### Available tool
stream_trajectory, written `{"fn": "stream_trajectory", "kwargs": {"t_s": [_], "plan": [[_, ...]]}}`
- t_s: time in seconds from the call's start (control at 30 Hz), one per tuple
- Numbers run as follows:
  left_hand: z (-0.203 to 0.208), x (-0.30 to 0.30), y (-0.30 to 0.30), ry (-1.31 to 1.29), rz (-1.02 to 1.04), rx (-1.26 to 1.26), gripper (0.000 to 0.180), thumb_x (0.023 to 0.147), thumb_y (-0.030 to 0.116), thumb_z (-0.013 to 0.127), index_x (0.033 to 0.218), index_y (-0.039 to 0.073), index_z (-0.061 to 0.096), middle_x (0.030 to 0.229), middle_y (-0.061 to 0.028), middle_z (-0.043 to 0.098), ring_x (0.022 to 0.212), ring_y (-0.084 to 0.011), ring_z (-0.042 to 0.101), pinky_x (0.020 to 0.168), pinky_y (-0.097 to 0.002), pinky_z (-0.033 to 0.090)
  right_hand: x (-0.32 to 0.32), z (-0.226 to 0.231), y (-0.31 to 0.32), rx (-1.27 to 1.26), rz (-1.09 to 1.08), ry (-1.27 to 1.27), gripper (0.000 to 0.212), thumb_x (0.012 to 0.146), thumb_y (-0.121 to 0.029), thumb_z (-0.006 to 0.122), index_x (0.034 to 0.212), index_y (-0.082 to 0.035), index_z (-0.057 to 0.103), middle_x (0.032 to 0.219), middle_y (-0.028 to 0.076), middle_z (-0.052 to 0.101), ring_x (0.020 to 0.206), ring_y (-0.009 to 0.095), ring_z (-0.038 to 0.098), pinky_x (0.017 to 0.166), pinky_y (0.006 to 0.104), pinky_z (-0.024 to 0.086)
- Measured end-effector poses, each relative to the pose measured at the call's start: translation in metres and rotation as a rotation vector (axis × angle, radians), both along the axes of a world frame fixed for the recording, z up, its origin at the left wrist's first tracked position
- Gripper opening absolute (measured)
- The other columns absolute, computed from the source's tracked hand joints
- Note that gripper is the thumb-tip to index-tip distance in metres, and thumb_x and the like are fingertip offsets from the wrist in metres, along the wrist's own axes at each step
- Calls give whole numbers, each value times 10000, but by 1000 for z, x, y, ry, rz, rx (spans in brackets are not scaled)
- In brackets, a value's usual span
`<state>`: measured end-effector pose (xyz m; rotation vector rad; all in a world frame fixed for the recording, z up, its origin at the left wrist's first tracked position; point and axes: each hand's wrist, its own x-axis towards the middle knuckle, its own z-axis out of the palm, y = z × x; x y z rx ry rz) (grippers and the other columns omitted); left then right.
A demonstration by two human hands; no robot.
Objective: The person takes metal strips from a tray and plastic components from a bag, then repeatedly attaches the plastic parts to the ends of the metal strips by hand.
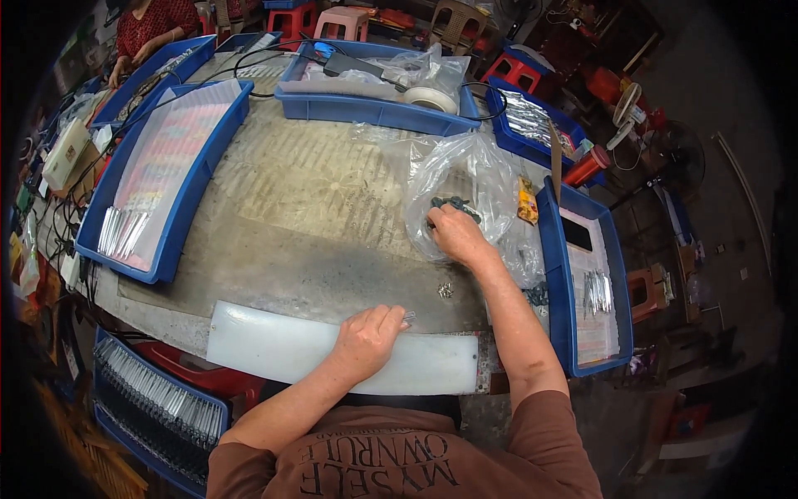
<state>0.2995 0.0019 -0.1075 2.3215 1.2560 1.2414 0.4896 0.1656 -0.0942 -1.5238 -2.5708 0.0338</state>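
Note:
My left hand [370, 339] is closed above the white board [274, 343] at the table's near edge. A small shiny metal piece [408, 318] sticks out past its thumb and forefinger; its kind is too small to tell. Farther right, my right hand [460, 233] reaches into a clear plastic bag [496, 179], its fingers curled down onto a heap of small dark green parts [453, 202]. What those fingertips pinch is hidden. On the table between my hands lies a little pile of tiny metal pieces [445, 290].
Blue trays stand on the left [170, 258], at the far side [366, 110] and on the right [619, 333], where metal strips [597, 293] and a phone [576, 234] lie. A yellow packet [527, 201] sits beside the bag. At far left a person [154, 29] sits.

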Motion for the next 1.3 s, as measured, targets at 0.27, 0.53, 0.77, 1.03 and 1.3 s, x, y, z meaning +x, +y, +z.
{"fn": "stream_trajectory", "kwargs": {"t_s": [0.27, 0.53, 0.77, 1.03, 1.3], "plan": [[-4, -1, 0, 18, 27, 48, 169, 733, 144, 620, 818, 59, 500, 646, -57, 456, 565, -198, 541, 469, -319, 454, 3, -2, -1, -54, -69, 18, 148, 725, -55, 471, 803, 11, 578, 856, 224, 577, 798, 384, 577, 709, 449, 460], [-4, -2, -1, 19, 42, 56, 183, 730, 148, 624, 841, 58, 510, 646, -57, 457, 561, -196, 542, 477, -317, 456, 2, 4, -9, -51, -103, 49, 152, 726, -51, 456, 798, 12, 575, 828, 230, 582, 808, 386, 573, 720, 453, 450], [-1, -2, -1, 41, 58, 59, 186, 730, 142, 624, 847, 54, 510, 648, -55, 457, 560, -192, 543, 475, -311, 455, 13, 4, -9, 52, -87, 196, 149, 740, -59, 494, 841, 17, 574, 808, 208, 594, 772, 358, 576, 685, 418, 454], [-1, -3, -4, -22, 26, 21, 165, 732, 90, 624, 848, 49, 514, 658, -76, 469, 569, -235, 536, 483, -335, 438, 6, 37, -75, -489, -269, 1397, 98, 807, -98, 606, 843, -31, 543, 693, -10, 550, 568, 71, 525, 516, 192, 412], [6, -2, -7, 19, -5, 41, 166, 736, 114, 622, 842, 51, 512, 652, -69, 466, 557, -222, 538, 474, -326, 441, -4, 18, -140, -547, -222, 1597, 85, 832, -98, 594, 838, -38, 534, 678, 4, 553, 562, 72, 529, 520, 179, 405]]}}
